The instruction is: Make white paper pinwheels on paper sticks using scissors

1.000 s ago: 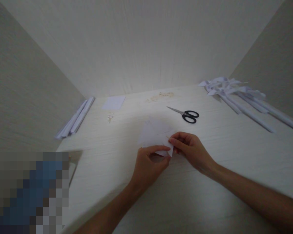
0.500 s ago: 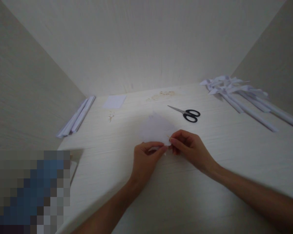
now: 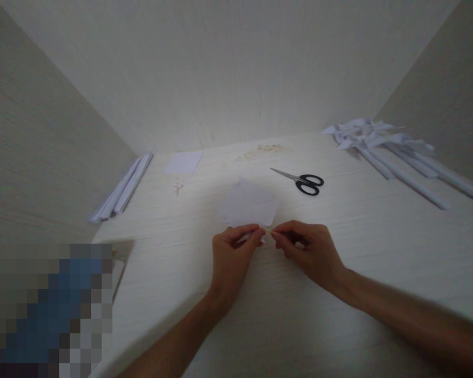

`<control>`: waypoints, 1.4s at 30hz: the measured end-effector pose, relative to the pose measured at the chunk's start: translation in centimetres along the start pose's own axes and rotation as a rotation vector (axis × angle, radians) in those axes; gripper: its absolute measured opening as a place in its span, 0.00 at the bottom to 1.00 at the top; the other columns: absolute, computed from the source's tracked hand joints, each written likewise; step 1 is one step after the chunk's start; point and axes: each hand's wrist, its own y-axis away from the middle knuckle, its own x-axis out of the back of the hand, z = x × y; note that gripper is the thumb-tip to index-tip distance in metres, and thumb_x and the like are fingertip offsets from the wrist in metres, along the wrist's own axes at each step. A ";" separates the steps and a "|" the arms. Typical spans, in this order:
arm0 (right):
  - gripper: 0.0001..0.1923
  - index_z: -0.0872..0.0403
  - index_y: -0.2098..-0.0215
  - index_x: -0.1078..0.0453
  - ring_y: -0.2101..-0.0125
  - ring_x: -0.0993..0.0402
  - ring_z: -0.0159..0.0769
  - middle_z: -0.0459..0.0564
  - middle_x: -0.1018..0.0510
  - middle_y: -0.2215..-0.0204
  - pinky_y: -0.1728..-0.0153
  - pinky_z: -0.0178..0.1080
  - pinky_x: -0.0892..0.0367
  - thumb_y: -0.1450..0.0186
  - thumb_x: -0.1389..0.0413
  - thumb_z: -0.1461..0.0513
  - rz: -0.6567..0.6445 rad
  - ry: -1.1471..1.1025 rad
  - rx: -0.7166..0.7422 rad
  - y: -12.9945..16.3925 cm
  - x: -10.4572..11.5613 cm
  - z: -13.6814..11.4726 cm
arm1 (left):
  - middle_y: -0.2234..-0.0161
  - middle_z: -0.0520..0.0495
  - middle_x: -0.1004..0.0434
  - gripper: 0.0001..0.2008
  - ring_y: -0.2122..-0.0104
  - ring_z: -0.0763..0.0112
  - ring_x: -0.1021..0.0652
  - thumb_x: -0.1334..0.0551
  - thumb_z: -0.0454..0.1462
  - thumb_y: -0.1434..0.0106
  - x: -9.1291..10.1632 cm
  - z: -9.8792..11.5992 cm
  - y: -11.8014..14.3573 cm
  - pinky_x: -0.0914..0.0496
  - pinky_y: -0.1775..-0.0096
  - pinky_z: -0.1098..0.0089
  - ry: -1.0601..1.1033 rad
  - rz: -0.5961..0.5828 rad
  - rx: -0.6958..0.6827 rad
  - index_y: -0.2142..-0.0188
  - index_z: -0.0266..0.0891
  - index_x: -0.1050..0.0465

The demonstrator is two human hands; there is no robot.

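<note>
A white sheet of paper (image 3: 248, 202) with cut-looking edges lies in front of my hands. My left hand (image 3: 234, 254) is closed in a pinch on a corner of this paper, close to its near edge. Thumb and forefinger of my right hand (image 3: 309, 249) grip a thin pale stick (image 3: 268, 231), like a toothpick. Its far end meets the fingertips of the left hand at the paper corner; whether it pierces the paper I cannot tell.
Black-handled scissors (image 3: 298, 180) lie beyond my right hand. Paper pinwheels (image 3: 362, 136) on rolled sticks are heaped at the right. Rolled paper tubes (image 3: 132, 184), a paper square (image 3: 183, 162) and small pale bits (image 3: 177, 187) lie left. Brownish bits (image 3: 266, 149) sit near the back wall.
My right hand has moved slightly down, and the stick now points left to the left fingertips. The paper has swung left and lies more in view.
</note>
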 end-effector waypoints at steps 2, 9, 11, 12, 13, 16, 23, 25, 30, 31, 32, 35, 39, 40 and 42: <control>0.07 0.54 0.74 0.29 0.85 0.34 0.28 0.45 0.27 0.83 0.83 0.30 0.39 0.42 0.48 0.61 -0.005 -0.009 -0.001 0.0 0.0 0.0 | 0.77 0.50 0.23 0.03 0.81 0.75 0.25 0.34 0.33 0.57 0.0 0.0 0.0 0.27 0.74 0.75 -0.002 -0.006 -0.005 0.79 0.35 0.24; 0.07 0.54 0.74 0.29 0.87 0.35 0.27 0.44 0.27 0.85 0.85 0.30 0.41 0.42 0.47 0.62 0.011 0.024 0.001 0.3 -0.1 0.0 | 0.78 0.50 0.22 0.01 0.79 0.72 0.24 0.35 0.33 0.56 0.0 -0.1 0.1 0.27 0.73 0.73 -0.033 -0.041 -0.042 0.79 0.36 0.24; 0.07 0.55 0.75 0.29 0.86 0.35 0.27 0.43 0.27 0.85 0.84 0.30 0.41 0.43 0.47 0.62 0.013 0.027 -0.007 0.4 -0.1 0.0 | 0.79 0.50 0.22 0.01 0.79 0.72 0.24 0.35 0.33 0.56 0.0 -0.1 0.1 0.27 0.73 0.74 -0.045 -0.050 -0.050 0.80 0.37 0.24; 0.07 0.55 0.75 0.30 0.86 0.35 0.27 0.44 0.28 0.85 0.84 0.30 0.41 0.43 0.47 0.62 0.013 0.028 -0.015 0.4 -0.1 0.0 | 0.79 0.50 0.22 0.00 0.79 0.72 0.24 0.35 0.32 0.56 0.0 -0.1 0.1 0.27 0.73 0.74 -0.051 -0.049 -0.054 0.80 0.37 0.24; 0.07 0.55 0.76 0.30 0.87 0.35 0.27 0.44 0.28 0.85 0.84 0.30 0.41 0.42 0.47 0.62 0.012 0.029 -0.022 0.4 -0.2 0.0 | 0.79 0.50 0.22 0.00 0.79 0.72 0.23 0.35 0.32 0.56 0.0 -0.1 0.1 0.27 0.73 0.74 -0.057 -0.049 -0.058 0.80 0.37 0.24; 0.08 0.55 0.76 0.30 0.87 0.35 0.27 0.44 0.27 0.85 0.85 0.30 0.41 0.42 0.47 0.61 0.008 0.032 -0.038 0.2 -0.2 0.0 | 0.78 0.50 0.22 0.01 0.77 0.72 0.23 0.35 0.31 0.56 0.0 0.0 0.2 0.28 0.72 0.74 -0.076 -0.046 -0.071 0.79 0.37 0.24; 0.07 0.54 0.73 0.31 0.85 0.32 0.29 0.46 0.25 0.82 0.84 0.30 0.38 0.42 0.47 0.60 0.026 -0.016 -0.065 0.2 -0.4 0.1 | 0.78 0.51 0.22 0.05 0.76 0.71 0.23 0.39 0.33 0.50 0.1 0.0 0.2 0.28 0.69 0.72 -0.114 -0.064 -0.139 0.80 0.38 0.25; 0.06 0.54 0.73 0.32 0.84 0.30 0.30 0.46 0.24 0.82 0.84 0.30 0.38 0.43 0.46 0.59 0.034 -0.053 -0.069 0.3 -0.5 0.3 | 0.77 0.51 0.21 0.03 0.75 0.70 0.23 0.37 0.33 0.52 0.1 -0.3 0.1 0.28 0.69 0.71 -0.135 -0.044 -0.147 0.78 0.38 0.24; 0.06 0.53 0.75 0.37 0.83 0.29 0.31 0.46 0.25 0.83 0.83 0.31 0.40 0.43 0.46 0.60 0.055 0.036 -0.046 0.4 -0.7 0.4 | 0.78 0.51 0.22 0.02 0.76 0.70 0.23 0.36 0.33 0.54 -0.1 -0.5 0.1 0.29 0.71 0.73 -0.173 -0.032 -0.144 0.78 0.37 0.24; 0.06 0.53 0.75 0.38 0.83 0.29 0.31 0.46 0.25 0.83 0.83 0.31 0.40 0.43 0.47 0.60 0.059 0.055 -0.037 0.4 -0.8 0.4 | 0.78 0.51 0.22 0.01 0.76 0.71 0.23 0.36 0.32 0.54 -0.1 -0.5 0.1 0.29 0.71 0.73 -0.177 -0.031 -0.146 0.78 0.37 0.25; 0.06 0.53 0.75 0.38 0.83 0.29 0.31 0.46 0.24 0.83 0.82 0.31 0.39 0.43 0.47 0.60 0.063 0.067 -0.028 0.4 -0.8 0.4 | 0.78 0.51 0.22 0.01 0.76 0.71 0.23 0.36 0.32 0.54 -0.2 -0.5 0.1 0.29 0.72 0.73 -0.179 -0.029 -0.147 0.78 0.37 0.25; 0.05 0.52 0.75 0.39 0.82 0.29 0.31 0.45 0.24 0.82 0.82 0.31 0.39 0.43 0.47 0.61 0.063 0.082 -0.018 0.3 -0.8 0.2 | 0.79 0.51 0.22 0.02 0.77 0.72 0.23 0.37 0.32 0.53 -0.2 -0.4 0.1 0.29 0.72 0.74 -0.175 -0.025 -0.148 0.79 0.37 0.25; 0.06 0.52 0.75 0.39 0.82 0.28 0.31 0.45 0.24 0.82 0.81 0.31 0.39 0.42 0.47 0.61 0.058 0.088 -0.025 0.3 -0.8 0.0 | 0.79 0.51 0.22 0.01 0.77 0.72 0.24 0.37 0.32 0.52 -0.2 -0.5 0.1 0.29 0.73 0.75 -0.175 -0.031 -0.165 0.78 0.37 0.25; 0.06 0.52 0.75 0.40 0.82 0.28 0.31 0.45 0.24 0.82 0.81 0.31 0.39 0.42 0.47 0.61 0.056 0.090 -0.023 0.3 -0.8 -0.1 | 0.79 0.51 0.22 0.02 0.77 0.73 0.24 0.37 0.32 0.52 -0.2 -0.5 0.1 0.29 0.73 0.75 -0.176 -0.032 -0.174 0.78 0.37 0.25; 0.06 0.52 0.75 0.40 0.82 0.29 0.30 0.45 0.25 0.82 0.81 0.30 0.40 0.42 0.47 0.61 0.059 0.092 -0.018 0.3 -0.8 -0.1 | 0.79 0.52 0.23 0.02 0.78 0.73 0.24 0.37 0.32 0.52 -0.2 -0.5 0.1 0.30 0.73 0.76 -0.180 -0.037 -0.188 0.78 0.37 0.25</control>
